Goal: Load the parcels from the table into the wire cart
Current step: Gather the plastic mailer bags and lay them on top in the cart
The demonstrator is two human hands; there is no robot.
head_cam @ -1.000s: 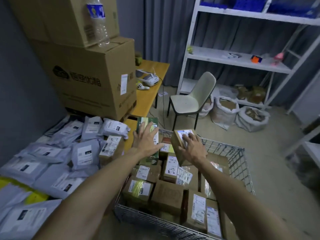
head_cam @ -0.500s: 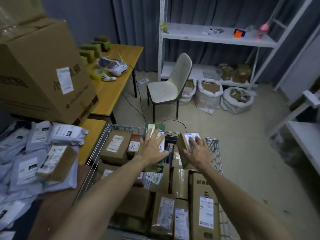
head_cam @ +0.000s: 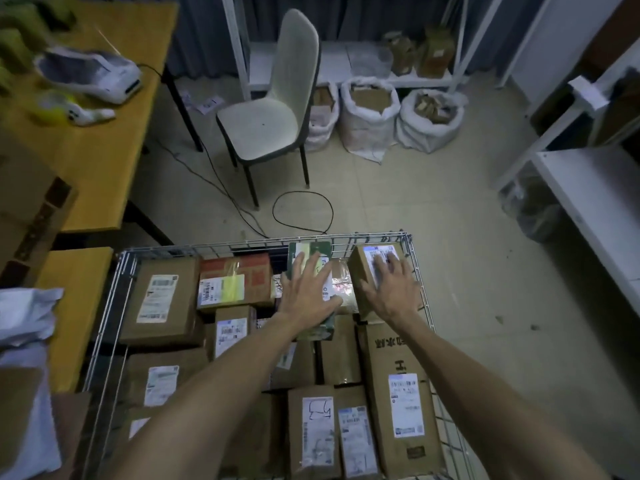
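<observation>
The wire cart [head_cam: 263, 242] is packed with several brown cardboard parcels bearing white labels. My left hand [head_cam: 306, 292] lies flat, fingers spread, on a green box [head_cam: 304, 249] at the cart's far middle. My right hand [head_cam: 388, 289] presses with straight fingers on a small brown box [head_cam: 360, 268] with a white label in the far right corner. Both boxes rest among the other parcels. Grey poly-bag parcels [head_cam: 24, 313] lie on the table [head_cam: 79, 306] at the left edge.
A white chair [head_cam: 270, 112] stands beyond the cart, with a black cable [head_cam: 301, 209] looped on the floor. Three white sacks [head_cam: 370, 109] sit under a white rack. A label printer [head_cam: 93, 74] is on the yellow desk. A white shelf [head_cam: 588, 188] runs along the right.
Both hands have carried the green box and the small brown box from over the table's side down into the far end of the cart. My view has swung right and down.
</observation>
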